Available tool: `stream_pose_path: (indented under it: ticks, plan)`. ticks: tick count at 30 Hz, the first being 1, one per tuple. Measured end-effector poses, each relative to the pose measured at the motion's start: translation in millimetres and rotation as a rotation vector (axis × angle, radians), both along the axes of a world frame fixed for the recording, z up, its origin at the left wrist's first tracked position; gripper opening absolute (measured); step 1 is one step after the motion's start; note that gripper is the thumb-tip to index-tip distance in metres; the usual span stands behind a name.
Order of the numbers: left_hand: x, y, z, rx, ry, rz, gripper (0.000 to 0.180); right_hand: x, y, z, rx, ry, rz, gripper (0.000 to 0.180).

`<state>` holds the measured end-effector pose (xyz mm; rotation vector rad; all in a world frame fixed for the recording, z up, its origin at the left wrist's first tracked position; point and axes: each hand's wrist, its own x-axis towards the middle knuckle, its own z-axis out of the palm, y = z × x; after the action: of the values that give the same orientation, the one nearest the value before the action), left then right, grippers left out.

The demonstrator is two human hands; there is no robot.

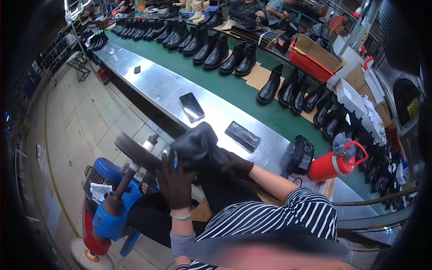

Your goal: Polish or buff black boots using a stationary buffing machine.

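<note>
A black ankle boot [194, 143] is held in front of me, tilted, between my two dark-gloved hands. My right hand [237, 165] grips the end of it nearer my body, fingers wrapped round. My left hand [175, 184] presses on its left side with fingers pointing up; part of their grip is hidden behind the boot. Close to the boot's left side is a dark round wheel [137, 150], blurred at its edge, mounted on a machine with a blue housing [110, 216]. Whether wheel and boot touch, I cannot tell.
A steel ledge [157, 85] carries a phone [192, 107] and a black pouch [243, 136]. Beyond it, a green conveyor [180, 60] bears rows of black boots [216, 51]. A red jug [330, 166] and black case [301, 155] stand at right. People work across the line.
</note>
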<state>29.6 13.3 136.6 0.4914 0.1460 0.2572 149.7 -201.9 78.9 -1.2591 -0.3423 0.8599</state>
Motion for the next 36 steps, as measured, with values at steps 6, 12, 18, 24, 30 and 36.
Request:
stream_pose_path:
  ticks: [6,12,18,24,30,36]
  plan:
    - [0,7,68,0.411,-0.352,0.037,0.055,123,-24,19,0.743,0.428,-0.249,0.056]
    - [12,3,43,0.746,-0.036,-0.022,0.042,292,-94,30,1.086,0.597,-0.808,0.102]
    - [3,28,12,0.762,0.234,-0.185,0.042,184,-61,-25,-0.603,-1.029,-0.293,0.099]
    - [20,54,-24,0.784,0.326,-0.347,0.039,92,-59,-5,-1.45,-1.046,-0.427,0.088]
    - [19,47,-64,0.766,0.459,-0.447,0.045,164,-77,6,-1.434,-0.889,-0.448,0.074]
    - [18,32,-86,0.642,0.424,-0.566,0.048,201,-81,3,-1.266,-0.833,-0.579,0.082]
